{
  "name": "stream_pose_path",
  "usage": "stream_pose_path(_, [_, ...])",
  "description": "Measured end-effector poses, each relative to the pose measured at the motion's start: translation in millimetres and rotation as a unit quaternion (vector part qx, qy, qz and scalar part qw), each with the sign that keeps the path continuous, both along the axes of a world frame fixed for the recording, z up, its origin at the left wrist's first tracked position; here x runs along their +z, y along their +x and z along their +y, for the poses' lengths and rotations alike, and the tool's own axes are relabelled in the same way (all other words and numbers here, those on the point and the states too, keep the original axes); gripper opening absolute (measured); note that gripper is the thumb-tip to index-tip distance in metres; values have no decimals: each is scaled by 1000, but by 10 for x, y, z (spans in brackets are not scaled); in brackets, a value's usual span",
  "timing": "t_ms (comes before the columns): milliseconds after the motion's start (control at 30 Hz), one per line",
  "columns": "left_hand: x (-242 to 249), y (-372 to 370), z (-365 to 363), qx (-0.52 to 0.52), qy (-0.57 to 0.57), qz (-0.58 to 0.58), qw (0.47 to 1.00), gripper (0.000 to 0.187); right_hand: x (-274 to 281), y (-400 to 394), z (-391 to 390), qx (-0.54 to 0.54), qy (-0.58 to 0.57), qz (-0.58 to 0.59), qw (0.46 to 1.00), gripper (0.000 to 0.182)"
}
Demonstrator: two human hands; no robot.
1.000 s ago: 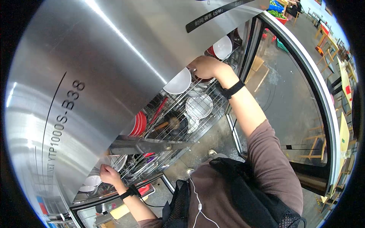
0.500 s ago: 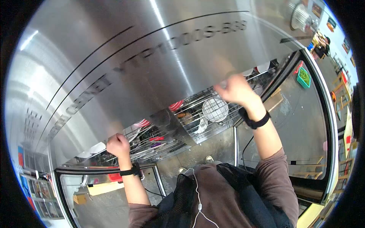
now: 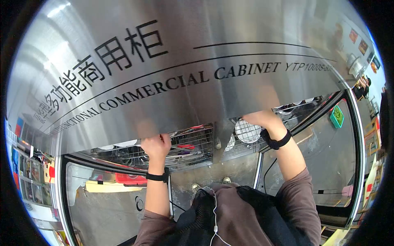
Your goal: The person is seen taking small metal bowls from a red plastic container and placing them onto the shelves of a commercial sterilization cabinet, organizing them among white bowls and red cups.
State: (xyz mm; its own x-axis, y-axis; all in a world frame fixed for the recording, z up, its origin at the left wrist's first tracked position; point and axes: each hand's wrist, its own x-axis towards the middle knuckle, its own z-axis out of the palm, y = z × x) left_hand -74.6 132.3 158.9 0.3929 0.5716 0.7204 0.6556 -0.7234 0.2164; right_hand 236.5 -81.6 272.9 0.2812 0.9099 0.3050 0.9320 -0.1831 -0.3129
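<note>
A stainless steel cabinet front (image 3: pixel 184 98) with black lettering fills the upper view. My left hand (image 3: pixel 156 146) is closed at its lower edge, in front of the wire racks; what it holds, if anything, is hidden. My right hand (image 3: pixel 261 118) reaches to the same edge further right, its fingers partly hidden behind the steel. Beneath that hand, white round dishes (image 3: pixel 248 131) lie behind a wire rack (image 3: pixel 193 141). Red and dark items sit on the rack between my hands. Both wrists wear black bands.
Two framed glass doors stand open, the left door (image 3: pixel 111 205) and the right door (image 3: pixel 328 160). A green basket (image 3: pixel 337 117) and a red tray (image 3: pixel 130 178) show beyond them. Another person (image 3: pixel 362 87) is at the far right.
The view has shifted, showing more lettering on the cabinet. My left hand appears further right along the edge. My right hand has lowered, and its fingers now go partly behind the edge.
</note>
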Motion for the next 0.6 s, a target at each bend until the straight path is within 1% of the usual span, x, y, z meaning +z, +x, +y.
stream_pose_path(33, [-31,-12,7,7,-11,14,1000,20,-116,111,32,17,7,41,999,17])
stream_pose_path(67, [-44,-14,16,13,-22,27,999,32,-158,131,49,14,33,35,999,18])
stream_pose_path(100, [-34,-16,28,21,11,35,999,20,-186,143,29,10,60,28,998,18])
stream_pose_path(133, [-20,-22,42,28,43,41,998,12,-220,176,-2,2,86,20,996,19])
stream_pose_path(167, [-46,-25,55,23,50,35,998,12,-294,212,-1,12,153,37,987,21])
stream_pose_path(233, [-98,-21,87,14,65,23,998,16,-367,300,-107,-18,234,-87,968,22])
stream_pose_path(267, [-97,-14,96,6,70,16,997,16,-374,338,-186,-34,270,-151,950,22])
stream_pose_path(300, [-95,-7,105,-1,75,9,997,16,-322,367,-270,-30,287,-94,953,21])
stream_pose_path(333, [-103,1,106,-5,79,-2,997,16,-302,470,-379,1,285,-94,954,16])
stream_pose_path(400, [-63,14,55,14,60,3,998,15,-350,595,-718,-29,266,-154,951,14])
stream_pose_path(433, [45,38,-34,15,38,16,999,16,-337,652,-859,-51,294,-149,943,14])
stream_pose_path(500, [0,46,-29,27,20,2,999,19,-299,755,-1111,-87,350,-137,922,16])
stream_pose_path(533, [20,63,-47,39,19,2,999,20,-358,853,-1246,-122,371,-149,909,13])
stream_pose_path(567, [34,61,-62,35,3,2,999,20,-414,968,-1388,-165,371,-167,898,14])
stream_pose_path(600, [-7,60,-13,43,39,3,998,20,-474,1092,-1527,-208,372,-183,886,15])
